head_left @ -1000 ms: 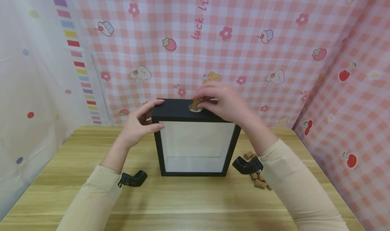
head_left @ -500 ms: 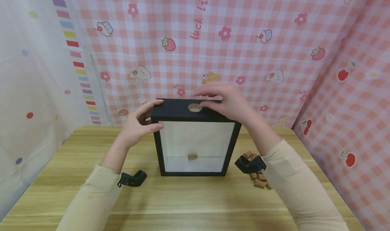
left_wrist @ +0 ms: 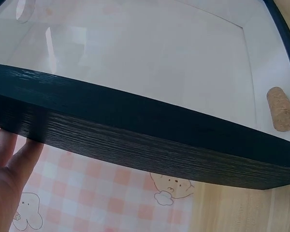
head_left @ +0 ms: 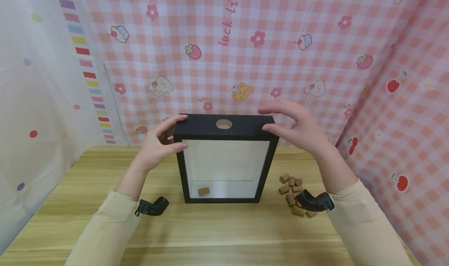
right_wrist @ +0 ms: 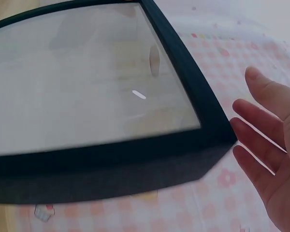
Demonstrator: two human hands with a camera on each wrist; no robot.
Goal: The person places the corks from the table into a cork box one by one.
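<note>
A black shadow box frame (head_left: 224, 200) with a clear front and white inside stands upright on the table, a round hole (head_left: 224, 124) in its top. One cork (head_left: 203, 192) lies inside on the floor of the box, left of the middle; the left wrist view shows this cork (left_wrist: 282, 109) near the side wall. My left hand (head_left: 158, 145) holds the upper left corner, thumb on the front edge and fingertips on top. At the upper right corner, my right hand (head_left: 298, 127) is spread with nothing in it, fingers apart in the right wrist view too.
A heap of several loose corks (head_left: 291, 190) lies on the wooden table (head_left: 217, 231) to the right of the box, partly behind the right wrist's black camera mount (head_left: 315, 201). A pink checked cloth (head_left: 210, 75) hangs behind the table.
My right hand let go of a cork at the hole and has moved right, off the hole. The cork fell through and came to lie at the bottom left. My left hand stayed put.
</note>
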